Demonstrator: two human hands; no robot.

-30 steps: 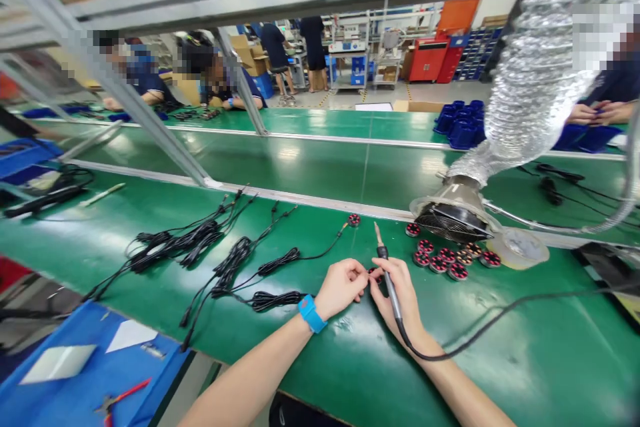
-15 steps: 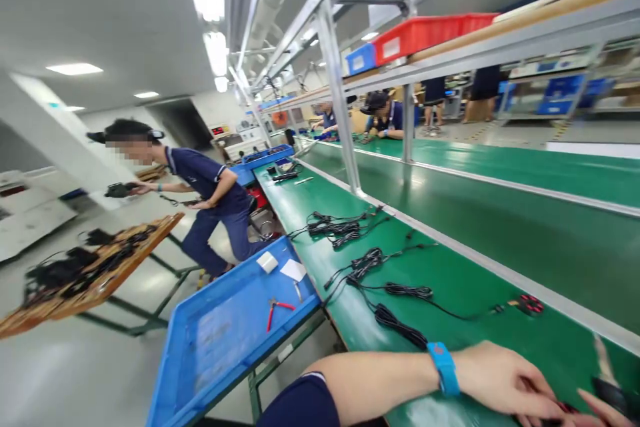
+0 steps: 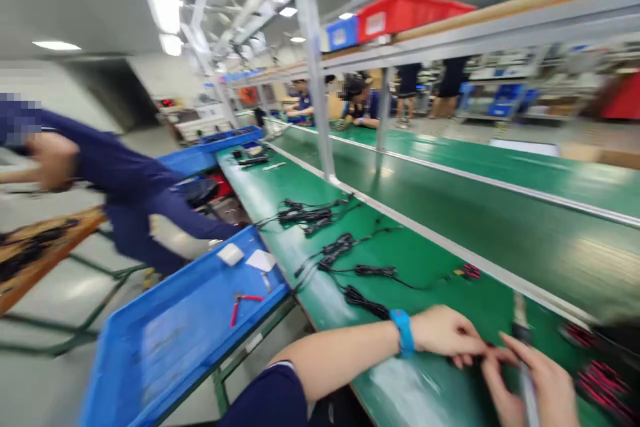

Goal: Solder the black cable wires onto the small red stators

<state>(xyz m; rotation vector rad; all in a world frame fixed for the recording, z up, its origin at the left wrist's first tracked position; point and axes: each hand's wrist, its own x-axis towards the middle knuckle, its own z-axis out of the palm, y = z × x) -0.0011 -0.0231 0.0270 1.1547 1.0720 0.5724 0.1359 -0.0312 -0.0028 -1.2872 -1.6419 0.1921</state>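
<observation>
My left hand [image 3: 447,333], with a blue wristband [image 3: 403,333], is closed in a pinch over the green worktop. A small dark, reddish piece shows at its fingertips, too blurred to name. My right hand [image 3: 537,373] almost meets it and is closed round a pen-shaped tool [image 3: 529,390] with a silvery handle, a dark collar and a pale tip pointing away from me. Bundled black cables [image 3: 365,300] lie to the left of my hands. Beyond them is a small red-and-black coil [image 3: 471,271]. Red-and-black wire bundles [image 3: 605,383] lie right of my right hand.
A blue tray [image 3: 200,320] with red-handled pliers [image 3: 245,303] and white pieces stands left of the green worktop [image 3: 400,383]. A metal post [image 3: 315,73] rises from the bench. A co-worker [image 3: 135,180] leans at the left by a wooden table [image 3: 65,250]. Others sit across.
My view has swung right, so both hands and the pen-shaped tool show more fully. The co-worker at the left is now at the picture's edge. My left hand keeps its pinch.
</observation>
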